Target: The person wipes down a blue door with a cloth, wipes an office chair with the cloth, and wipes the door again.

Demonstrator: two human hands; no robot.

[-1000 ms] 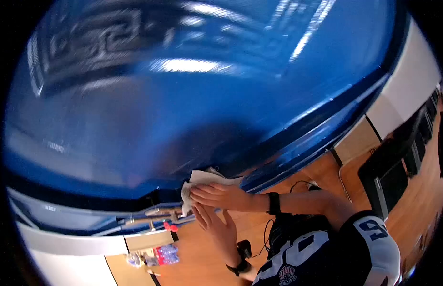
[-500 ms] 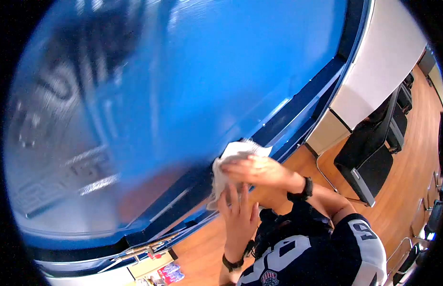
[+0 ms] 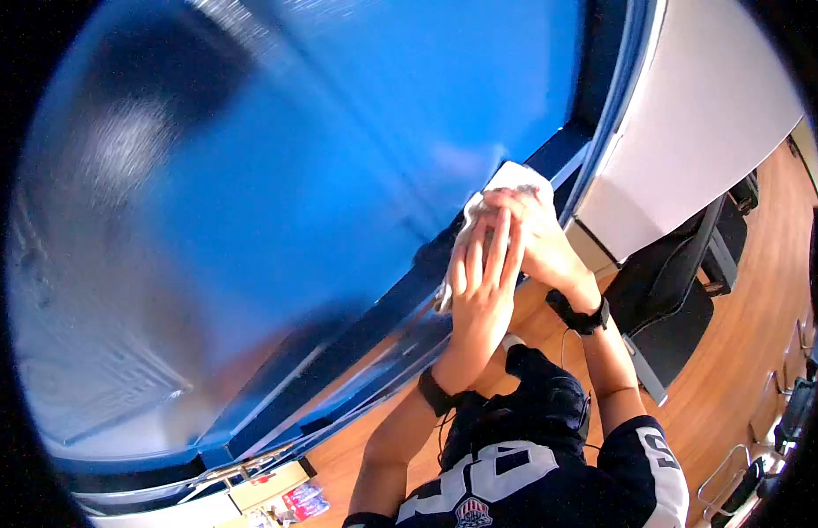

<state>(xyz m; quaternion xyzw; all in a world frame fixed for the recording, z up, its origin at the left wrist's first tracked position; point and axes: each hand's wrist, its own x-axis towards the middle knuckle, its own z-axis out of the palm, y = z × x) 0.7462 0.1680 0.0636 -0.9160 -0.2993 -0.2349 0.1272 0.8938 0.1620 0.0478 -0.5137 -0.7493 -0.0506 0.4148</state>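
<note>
A crumpled white cloth (image 3: 519,179) is pressed against the dark lower frame (image 3: 365,326) of a large glossy blue panel (image 3: 321,185). My right hand (image 3: 543,246) grips the cloth, its fingers bent over it and partly hidden. Stretched fingers of my left hand (image 3: 484,295) lie flat over the cloth and against the right hand's fingers. Part of the cloth hangs out to the left, beneath the left hand. Both wrists wear dark bands.
A white panel (image 3: 682,132) adjoins the frame on the right. Black chairs (image 3: 668,308) stand on the wooden floor (image 3: 734,352) at right. A shelf (image 3: 268,488) with red and blue packages (image 3: 305,500) sits at lower left.
Both hands and the cloth have moved up and to the right along the frame. My left hand's fingers now overlap the right hand; before, they were below it.
</note>
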